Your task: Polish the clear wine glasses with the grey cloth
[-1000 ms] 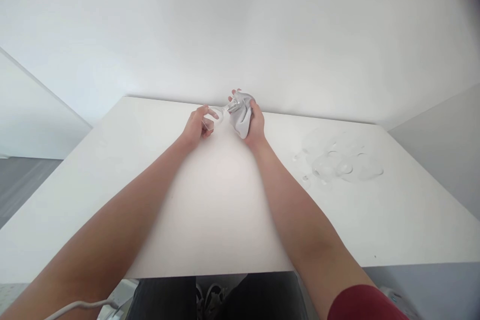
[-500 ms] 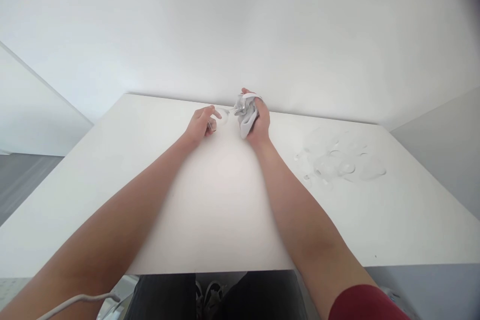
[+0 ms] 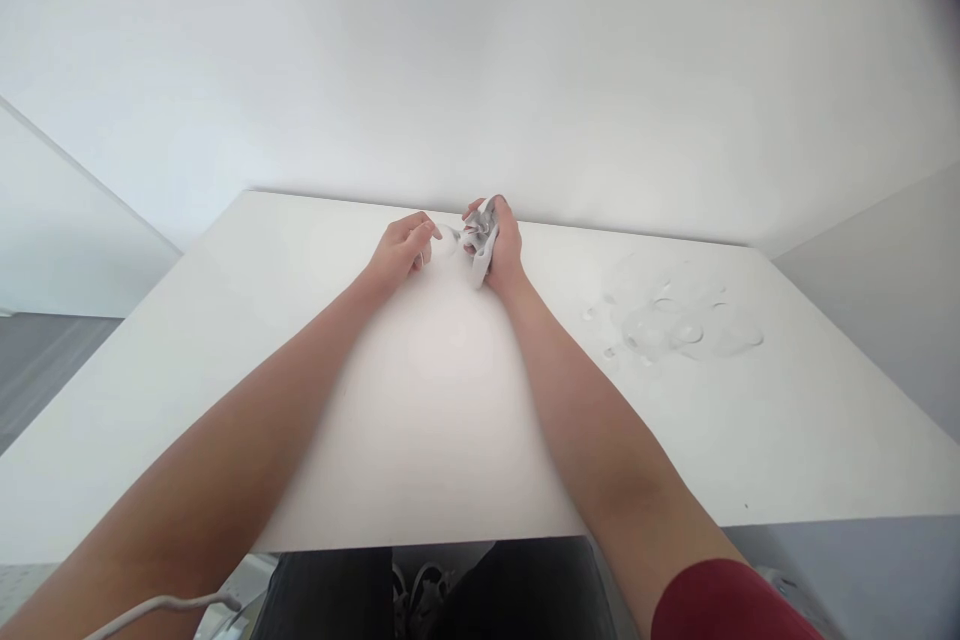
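Observation:
Near the far edge of the white table (image 3: 450,400), my left hand (image 3: 405,245) is closed, with bent fingers and thumb around a small clear object (image 3: 447,238). Its rounded, see-through part shows to the right of my fingers; its exact kind I cannot make out. Just right of it, my right hand (image 3: 506,245) grips a crumpled light grey cloth (image 3: 482,235). Folds of the cloth stick out between thumb and fingers towards the clear object. Whether cloth and object touch is too small to tell.
On the right of the table lies a patch of clear, glossy rounded shapes (image 3: 679,325), perhaps liquid or see-through pieces. A white wall (image 3: 480,50) rises behind the far edge. A pale cable (image 3: 161,605) crosses my left forearm at the bottom left.
My right hand has moved a little left and turned inward with the cloth, closer to the clear object. My left hand has hardly moved.

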A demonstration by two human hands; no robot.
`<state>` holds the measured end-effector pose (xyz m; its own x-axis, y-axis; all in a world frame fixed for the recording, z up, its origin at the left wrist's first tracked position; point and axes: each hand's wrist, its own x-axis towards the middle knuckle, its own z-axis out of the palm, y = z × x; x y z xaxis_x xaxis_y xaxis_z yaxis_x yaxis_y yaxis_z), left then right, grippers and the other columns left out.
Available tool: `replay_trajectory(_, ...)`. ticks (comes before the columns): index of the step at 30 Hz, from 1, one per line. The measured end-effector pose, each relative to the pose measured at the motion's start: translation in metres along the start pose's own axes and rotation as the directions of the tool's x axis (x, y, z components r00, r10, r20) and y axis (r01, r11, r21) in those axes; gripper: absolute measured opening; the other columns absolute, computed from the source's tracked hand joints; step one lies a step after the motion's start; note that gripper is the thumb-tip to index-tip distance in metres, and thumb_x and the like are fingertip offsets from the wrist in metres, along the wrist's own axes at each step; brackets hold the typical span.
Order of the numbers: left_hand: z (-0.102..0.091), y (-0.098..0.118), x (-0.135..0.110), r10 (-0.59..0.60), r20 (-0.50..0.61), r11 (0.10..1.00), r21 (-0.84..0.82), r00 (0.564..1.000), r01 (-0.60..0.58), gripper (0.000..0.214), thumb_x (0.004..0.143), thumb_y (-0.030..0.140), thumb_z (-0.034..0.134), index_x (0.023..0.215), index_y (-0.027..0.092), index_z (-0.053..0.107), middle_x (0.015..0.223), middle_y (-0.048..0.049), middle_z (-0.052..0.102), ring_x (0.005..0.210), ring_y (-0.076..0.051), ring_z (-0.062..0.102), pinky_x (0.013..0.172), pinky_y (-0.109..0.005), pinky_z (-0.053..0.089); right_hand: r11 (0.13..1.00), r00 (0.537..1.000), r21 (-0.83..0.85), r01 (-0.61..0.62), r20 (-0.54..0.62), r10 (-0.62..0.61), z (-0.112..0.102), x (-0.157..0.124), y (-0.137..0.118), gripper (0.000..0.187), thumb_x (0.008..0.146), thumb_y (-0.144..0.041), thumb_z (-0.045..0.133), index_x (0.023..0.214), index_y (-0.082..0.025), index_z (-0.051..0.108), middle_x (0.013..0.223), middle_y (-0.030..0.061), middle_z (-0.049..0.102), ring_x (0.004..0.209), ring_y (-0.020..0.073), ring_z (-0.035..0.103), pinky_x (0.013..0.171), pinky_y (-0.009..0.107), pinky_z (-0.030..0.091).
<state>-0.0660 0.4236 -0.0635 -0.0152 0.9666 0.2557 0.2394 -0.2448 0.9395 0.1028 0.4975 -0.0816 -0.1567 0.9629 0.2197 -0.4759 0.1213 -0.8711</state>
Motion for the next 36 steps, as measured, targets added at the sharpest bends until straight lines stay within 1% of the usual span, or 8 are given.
replay_trajectory(3, 0.0, 0.0, 0.0, 0.003, 0.009, 1.0, -0.016, 1.0, -0.003, 0.028, 0.092, 0.045, 0.056, 0.085, 0.02, 0.065, 0.057, 0.0019, 0.054, 0.051, -0.012, 0.05, 0.048, -0.021, 0.04, 0.999, 0.998, -0.02, -0.043, -0.039, 0.042, 0.0, 0.0, 0.0, 0.052, 0.086, -0.075, 0.057, 0.081, -0.023, 0.063, 0.077, 0.0005, 0.059, 0.055, 0.0105, 0.047, 0.043, 0.025, 0.036)
replay_trajectory(6, 0.0, -0.002, 0.0, -0.012, -0.014, 0.999, -0.039, 1.0, 0.012, 0.03, 0.092, 0.047, 0.056, 0.086, 0.02, 0.066, 0.058, 0.0016, 0.054, 0.049, -0.011, 0.049, 0.048, -0.021, 0.041, 0.996, 0.997, -0.068, -0.049, -0.058, 0.045, 0.0, -0.001, 0.0, 0.05, 0.086, -0.073, 0.06, 0.076, -0.023, 0.059, 0.072, -0.0007, 0.054, 0.053, 0.0103, 0.044, 0.042, 0.026, 0.034)
replay_trajectory(11, -0.002, -0.001, 0.0, 0.011, -0.02, 0.998, -0.066, 1.0, -0.013, 0.035, 0.094, 0.052, 0.049, 0.084, 0.021, 0.062, 0.05, 0.0039, 0.048, 0.041, -0.011, 0.043, 0.044, -0.023, 0.034, 0.988, 1.0, -0.152, -0.006, 0.002, 0.006, 0.002, -0.002, 0.004, 0.044, 0.087, -0.066, 0.065, 0.077, -0.024, 0.056, 0.072, -0.0028, 0.052, 0.055, 0.0099, 0.045, 0.047, 0.025, 0.038)
replay_trajectory(17, -0.003, -0.007, 0.004, -0.034, -0.059, 0.989, -0.149, 0.998, 0.025, 0.037, 0.093, 0.054, 0.043, 0.078, 0.023, 0.057, 0.04, 0.006, 0.037, 0.035, -0.012, 0.034, 0.042, -0.025, 0.026, 0.97, 1.0, -0.244, 0.001, -0.013, -0.005, 0.002, 0.002, 0.012, 0.042, 0.084, -0.064, 0.072, 0.094, -0.026, 0.06, 0.073, -0.0045, 0.057, 0.058, 0.0101, 0.048, 0.056, 0.026, 0.043)
replay_trajectory(21, -0.003, -0.012, 0.007, -0.077, -0.103, 0.984, -0.169, 0.992, 0.058, 0.04, 0.091, 0.058, 0.044, 0.075, 0.024, 0.057, 0.04, 0.005, 0.037, 0.035, -0.013, 0.032, 0.041, -0.027, 0.025, 0.94, 0.995, -0.328, 0.089, 0.064, -0.072, 0.001, 0.005, 0.016, 0.045, 0.087, -0.068, 0.066, 0.081, -0.025, 0.055, 0.071, -0.0042, 0.055, 0.058, 0.0101, 0.047, 0.056, 0.026, 0.043)
replay_trajectory(24, -0.003, -0.014, 0.009, -0.082, -0.122, 0.98, -0.19, 0.989, 0.058, 0.041, 0.091, 0.058, 0.045, 0.073, 0.024, 0.056, 0.041, 0.0039, 0.04, 0.035, -0.013, 0.032, 0.041, -0.028, 0.025, 0.935, 0.99, -0.331, 0.129, 0.09, -0.105, 0.0, 0.005, 0.017, 0.048, 0.086, -0.07, 0.066, 0.076, -0.026, 0.052, 0.07, -0.0045, 0.054, 0.058, 0.0104, 0.045, 0.057, 0.026, 0.044)
replay_trajectory(32, -0.003, -0.012, 0.008, -0.103, -0.084, 0.98, -0.178, 0.991, 0.087, 0.043, 0.091, 0.06, 0.045, 0.072, 0.024, 0.059, 0.041, 0.0031, 0.04, 0.036, -0.014, 0.032, 0.042, -0.028, 0.025, 0.917, 0.991, -0.377, 0.134, 0.054, -0.123, -0.004, 0.006, 0.02, 0.046, 0.088, -0.068, 0.064, 0.074, -0.026, 0.053, 0.066, -0.0045, 0.05, 0.06, 0.0123, 0.045, 0.062, 0.026, 0.049)
replay_trajectory(36, -0.003, -0.011, 0.007, -0.086, -0.118, 0.984, -0.166, 0.989, 0.066, 0.046, 0.091, 0.061, 0.046, 0.071, 0.023, 0.06, 0.042, 0.0026, 0.042, 0.036, -0.013, 0.034, 0.042, -0.027, 0.027, 0.943, 0.993, -0.313, 0.111, -0.006, -0.119, -0.003, 0.006, 0.02, 0.041, 0.086, -0.064, 0.069, 0.079, -0.026, 0.057, 0.068, -0.0039, 0.053, 0.061, 0.0124, 0.047, 0.061, 0.026, 0.048)
